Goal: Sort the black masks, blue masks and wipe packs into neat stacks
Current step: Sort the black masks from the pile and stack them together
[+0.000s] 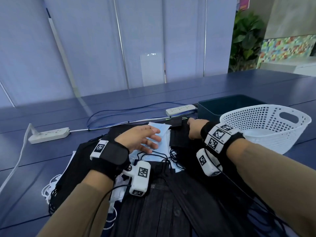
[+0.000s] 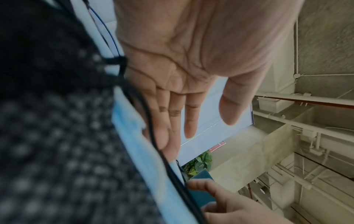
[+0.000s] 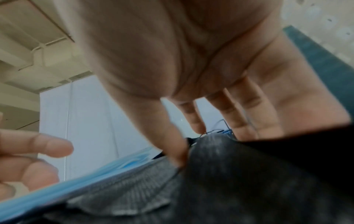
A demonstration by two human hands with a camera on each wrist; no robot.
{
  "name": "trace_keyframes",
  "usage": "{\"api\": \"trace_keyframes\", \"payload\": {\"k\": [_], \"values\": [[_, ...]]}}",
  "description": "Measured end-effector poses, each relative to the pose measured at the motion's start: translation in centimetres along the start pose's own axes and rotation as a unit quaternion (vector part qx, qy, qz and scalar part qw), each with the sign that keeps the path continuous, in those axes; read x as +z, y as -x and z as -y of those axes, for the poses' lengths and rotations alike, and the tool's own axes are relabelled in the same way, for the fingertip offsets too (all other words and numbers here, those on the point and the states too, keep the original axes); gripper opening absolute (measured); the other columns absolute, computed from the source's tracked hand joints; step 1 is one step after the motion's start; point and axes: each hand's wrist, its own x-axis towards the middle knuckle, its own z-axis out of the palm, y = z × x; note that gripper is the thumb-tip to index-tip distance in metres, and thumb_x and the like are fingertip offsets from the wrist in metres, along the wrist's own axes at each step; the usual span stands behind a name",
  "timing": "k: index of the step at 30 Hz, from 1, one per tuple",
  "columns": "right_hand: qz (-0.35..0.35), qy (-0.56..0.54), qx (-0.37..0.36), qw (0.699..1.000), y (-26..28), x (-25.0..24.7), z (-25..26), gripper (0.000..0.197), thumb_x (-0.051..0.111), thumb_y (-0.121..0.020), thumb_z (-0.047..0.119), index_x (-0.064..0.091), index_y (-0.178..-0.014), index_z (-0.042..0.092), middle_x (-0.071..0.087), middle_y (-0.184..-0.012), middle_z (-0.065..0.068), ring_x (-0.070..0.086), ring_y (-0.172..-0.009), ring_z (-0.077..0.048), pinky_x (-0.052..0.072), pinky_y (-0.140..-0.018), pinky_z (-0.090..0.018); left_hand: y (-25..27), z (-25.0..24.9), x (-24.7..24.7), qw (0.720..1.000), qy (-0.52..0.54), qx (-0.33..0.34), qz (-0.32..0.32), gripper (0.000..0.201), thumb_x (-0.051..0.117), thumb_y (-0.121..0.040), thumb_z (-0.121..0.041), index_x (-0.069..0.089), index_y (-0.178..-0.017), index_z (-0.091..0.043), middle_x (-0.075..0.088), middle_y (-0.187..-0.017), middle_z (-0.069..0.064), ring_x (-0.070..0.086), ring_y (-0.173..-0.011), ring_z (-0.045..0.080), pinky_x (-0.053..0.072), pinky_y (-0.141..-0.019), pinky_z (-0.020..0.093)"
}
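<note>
A loose heap of black masks (image 1: pixel 162 202) covers the near part of the blue table (image 1: pixel 34 159). At its far side lies a small pile of blue masks (image 1: pixel 163 134) (image 2: pixel 134 136) (image 3: pixel 76 181), with a pile of black masks (image 1: pixel 177 135) (image 3: pixel 249 174) next to it. My left hand (image 1: pixel 143 139) (image 2: pixel 172 75) is over the blue masks with fingers straight, and holds nothing. My right hand (image 1: pixel 195 129) (image 3: pixel 191 68) reaches down on the black pile with fingers straight and spread. Its thumb tip touches a black mask, which hides the fingertips. No wipe pack is visible.
A white perforated basket (image 1: pixel 266 124) stands at the right, with a dark teal bin (image 1: pixel 227 103) behind it. Two white power strips (image 1: pixel 48 135) (image 1: pixel 180 109) and their cables lie beyond the heap. White ear loops (image 1: pixel 49 189) stick out at its left edge.
</note>
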Motion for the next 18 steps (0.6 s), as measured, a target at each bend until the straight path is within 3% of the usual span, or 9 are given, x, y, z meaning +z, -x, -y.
{"api": "trace_keyframes", "payload": {"k": [4, 6, 7, 9, 10, 12, 13, 16, 18], "values": [[-0.05, -0.081, 0.0, 0.995, 0.2, -0.5, -0.7, 0.046, 0.043, -0.092, 0.006, 0.033, -0.137, 0.007, 0.051, -0.132, -0.016, 0.052, -0.118, -0.03, 0.043, -0.094, -0.033, 0.0, -0.2, 0.3, 1.0, -0.027, 0.006, -0.002, 0.026, 0.05, -0.097, -0.024, 0.059, -0.113, -0.005, 0.066, -0.102, 0.012, 0.063, -0.073, 0.021, 0.051, -0.057, 0.026], [-0.117, -0.172, -0.019, 0.978, 0.7, -1.3, -1.0, 0.047, 0.045, -0.09, 0.004, 0.035, -0.136, 0.009, 0.059, -0.117, -0.014, 0.058, -0.104, -0.03, 0.045, -0.082, -0.032, 0.2, -0.7, 0.5, 0.999, -0.041, 0.018, -0.007, 0.027, 0.051, -0.096, -0.024, 0.058, -0.113, -0.005, 0.065, -0.101, 0.01, 0.062, -0.075, 0.021, 0.051, -0.06, 0.026], [-0.145, -0.235, -0.044, 0.96, 1.1, -1.8, -0.9, 0.046, 0.048, -0.09, 0.004, 0.037, -0.134, 0.01, 0.062, -0.101, -0.01, 0.061, -0.087, -0.025, 0.046, -0.071, -0.029, 0.2, -0.9, 0.6, 0.999, -0.044, 0.026, -0.014, 0.027, 0.051, -0.096, -0.025, 0.057, -0.114, -0.006, 0.065, -0.102, 0.009, 0.062, -0.077, 0.02, 0.051, -0.063, 0.027], [-0.142, -0.43, -0.11, 0.885, 2.4, -2.8, -0.3, 0.038, 0.052, -0.089, -0.003, 0.047, -0.125, 0.009, 0.054, -0.072, -0.004, 0.053, -0.053, -0.013, 0.042, -0.05, -0.022, 0.2, -1.2, 0.6, 0.997, -0.052, 0.045, -0.033, 0.028, 0.053, -0.094, -0.03, 0.055, -0.116, -0.013, 0.065, -0.111, 0.006, 0.063, -0.089, 0.017, 0.052, -0.074, 0.031], [-0.112, -0.525, -0.149, 0.83, 3.2, -3.2, 0.2, 0.03, 0.051, -0.089, -0.006, 0.053, -0.116, 0.006, 0.053, -0.069, -0.004, 0.051, -0.047, -0.009, 0.04, -0.046, -0.019, 0.3, -1.4, 0.7, 0.996, -0.054, 0.053, -0.044, 0.033, 0.055, -0.093, -0.034, 0.053, -0.121, -0.017, 0.063, -0.116, 0.004, 0.063, -0.097, 0.016, 0.052, -0.08, 0.033], [-0.055, -0.633, -0.217, 0.741, 4.6, -3.8, 1.1, 0.017, 0.049, -0.091, -0.006, 0.06, -0.094, 0.007, 0.059, -0.077, -0.007, 0.057, -0.057, -0.011, 0.042, -0.056, -0.02, 0.5, -1.8, 0.8, 0.995, -0.034, 0.075, -0.061, 0.053, 0.059, -0.086, -0.043, 0.046, -0.132, -0.02, 0.061, -0.119, -0.001, 0.06, -0.106, 0.013, 0.051, -0.084, 0.032], [-0.045, -0.648, -0.234, 0.723, 4.9, -3.9, 1.5, 0.018, 0.049, -0.091, -0.003, 0.06, -0.087, 0.01, 0.062, -0.079, -0.007, 0.059, -0.063, -0.013, 0.043, -0.061, -0.022, 0.5, -2.0, 0.9, 0.994, -0.012, 0.091, -0.065, 0.058, 0.06, -0.083, -0.043, 0.044, -0.134, -0.02, 0.063, -0.114, -0.003, 0.06, -0.105, 0.011, 0.05, -0.083, 0.032], [-0.097, -0.624, -0.231, 0.74, 4.7, -3.5, 2.4, 0.017, 0.056, -0.088, 0.0, 0.058, -0.078, 0.013, 0.062, -0.075, -0.006, 0.059, -0.059, -0.011, 0.048, -0.059, -0.021, 1.1, -3.1, 1.0, 0.983, 0.087, 0.155, -0.053, 0.032, 0.056, -0.087, -0.028, 0.055, -0.118, -0.019, 0.068, -0.092, -0.006, 0.066, -0.083, 0.01, 0.052, -0.08, 0.033], [-0.126, -0.608, -0.213, 0.755, 4.1, -2.8, 2.7, 0.019, 0.061, -0.087, 0.002, 0.056, -0.073, 0.014, 0.061, -0.07, -0.006, 0.057, -0.058, -0.012, 0.047, -0.059, -0.024, 1.4, -3.8, 1.1, 0.971, 0.143, 0.182, -0.053, 0.021, 0.055, -0.086, -0.02, 0.059, -0.106, -0.015, 0.07, -0.091, -0.001, 0.068, -0.078, 0.012, 0.055, -0.071, 0.03]]}}
